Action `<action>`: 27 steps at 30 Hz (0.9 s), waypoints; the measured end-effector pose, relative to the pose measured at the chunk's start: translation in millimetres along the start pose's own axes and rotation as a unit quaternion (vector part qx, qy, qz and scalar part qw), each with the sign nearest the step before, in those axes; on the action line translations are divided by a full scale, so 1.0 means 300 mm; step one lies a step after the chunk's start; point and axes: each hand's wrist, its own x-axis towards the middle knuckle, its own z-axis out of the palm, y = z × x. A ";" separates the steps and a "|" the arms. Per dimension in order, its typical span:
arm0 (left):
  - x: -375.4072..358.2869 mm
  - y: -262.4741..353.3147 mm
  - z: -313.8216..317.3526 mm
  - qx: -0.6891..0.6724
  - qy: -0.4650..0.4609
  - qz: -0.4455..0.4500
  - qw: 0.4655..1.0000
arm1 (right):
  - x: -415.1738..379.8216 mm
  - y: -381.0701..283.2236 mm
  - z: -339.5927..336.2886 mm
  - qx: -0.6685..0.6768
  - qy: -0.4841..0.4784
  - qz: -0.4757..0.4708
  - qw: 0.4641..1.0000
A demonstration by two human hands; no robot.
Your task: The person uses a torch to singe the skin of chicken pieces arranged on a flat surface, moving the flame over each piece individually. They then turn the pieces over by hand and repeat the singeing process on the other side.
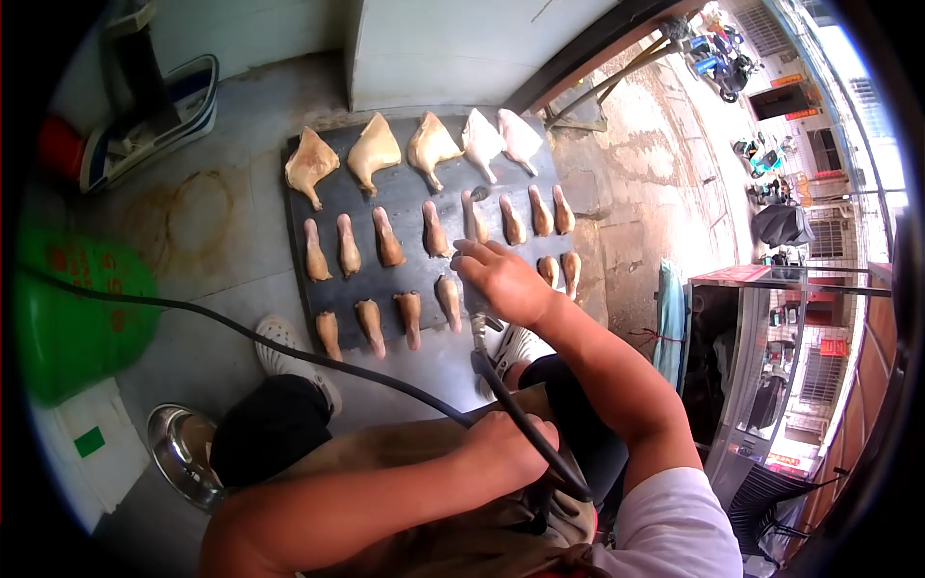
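My right hand (511, 281) is closed around the handle of a gas torch (481, 196), whose round nozzle points away from me over a dark board (289, 217). No flame can be made out. A black hose (511, 405) runs from the metal fitting below that hand and loops back. Lower down, my left hand (506, 450) is wrapped round the hose. On the board lie whole chicken legs (374, 154) in the far row, two of them paler (482, 144). Nearer me are two rows of drumsticks (388, 238), many browned. One drumstick (449, 302) lies just left of my right hand.
The hose crosses the floor from a green plastic container (87, 313) at the left. A steel bowl (183, 453) sits by my knee. A white wall (434, 53) stands behind the board; a glass cabinet (756, 385) and the street are at the right.
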 end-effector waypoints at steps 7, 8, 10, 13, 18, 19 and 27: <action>0.038 -0.008 0.005 0.022 -0.005 -0.001 1.000 | 0.023 0.040 0.019 -0.031 -0.027 -0.022 0.999; 0.041 -0.011 0.008 0.025 0.001 0.003 1.000 | 0.030 0.047 0.020 -0.030 -0.024 -0.025 0.999; 0.044 -0.017 0.015 0.031 0.015 0.009 0.999 | 0.039 0.071 0.037 -0.026 0.013 -0.057 0.998; 0.042 -0.025 0.012 0.060 0.040 0.036 0.997 | 0.047 0.093 0.060 -0.030 0.057 -0.087 0.994; 0.039 -0.028 0.014 0.077 0.059 0.044 0.994 | 0.046 0.107 0.045 -0.026 0.060 -0.083 0.994; 0.039 -0.026 0.012 0.087 0.052 0.043 0.994 | 0.043 0.108 0.042 -0.021 0.037 -0.073 0.996; 0.029 -0.024 0.026 0.081 0.076 0.043 0.993 | 0.038 0.115 0.042 -0.018 0.001 -0.058 0.998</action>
